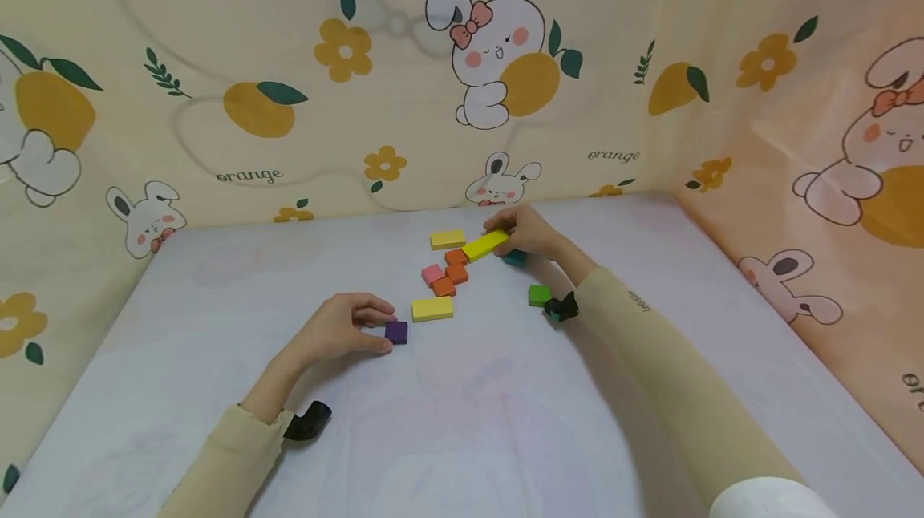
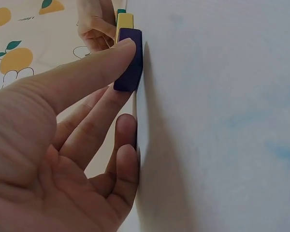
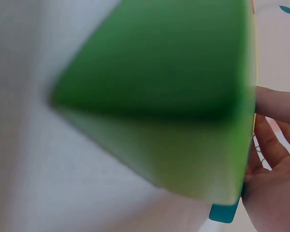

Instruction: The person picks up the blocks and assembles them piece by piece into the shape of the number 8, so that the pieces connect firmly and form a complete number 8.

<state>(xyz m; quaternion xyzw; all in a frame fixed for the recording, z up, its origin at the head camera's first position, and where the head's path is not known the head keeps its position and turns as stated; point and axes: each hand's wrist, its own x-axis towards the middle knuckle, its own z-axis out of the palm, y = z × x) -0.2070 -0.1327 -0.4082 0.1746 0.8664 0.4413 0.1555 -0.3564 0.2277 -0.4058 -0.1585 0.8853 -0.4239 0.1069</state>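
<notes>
The left hand (image 1: 339,329) pinches a purple block (image 1: 396,333) between its thumb and fingertips, just left of and nearer than a flat yellow block (image 1: 432,309) on the white counter (image 1: 476,430). The right hand (image 1: 532,231) is clamped on the right end of a bright yellow bar (image 1: 485,245), whose other end reaches the upper of 3 orange blocks (image 1: 456,273); I cannot tell whether they touch. A pink block (image 1: 433,275) sits beside the orange ones, and 1 more yellow piece (image 1: 447,240) lies behind them. A teal block (image 1: 515,258) is just below the right hand, and a green block (image 1: 539,295) is near the right sleeve (image 1: 642,354).

The patterned backdrop (image 1: 404,117) reads "orange" 2 times in full, with 2 more cut off at the edges. Small dark lettering on the right sleeve is too fine to read.
</notes>
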